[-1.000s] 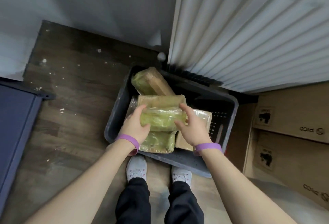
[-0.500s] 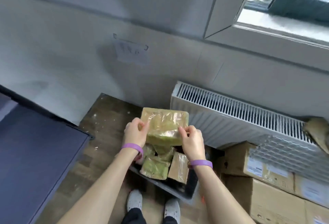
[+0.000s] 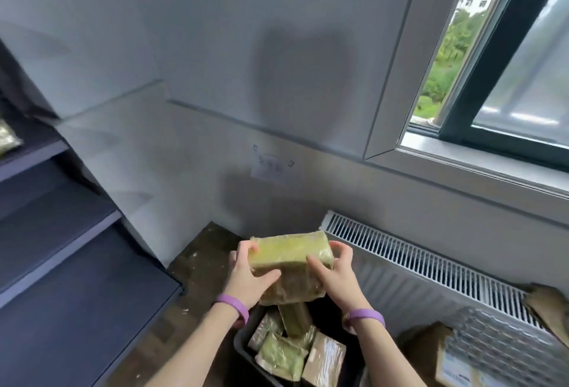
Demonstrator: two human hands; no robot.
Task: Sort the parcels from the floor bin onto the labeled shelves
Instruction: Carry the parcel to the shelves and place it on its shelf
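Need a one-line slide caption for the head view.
Left hand and right hand hold a wrapped parcel above the floor bin; shelves left, radiator right.

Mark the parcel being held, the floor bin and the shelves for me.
held parcel (image 3: pixel 289 251): head view, on its green upper face.
floor bin (image 3: pixel 242 348): head view, on its dark left wall.
shelves (image 3: pixel 77 309): head view, on the lowest board's top surface.

Storeroom: dark shelves, stacked cardboard boxes, radiator.
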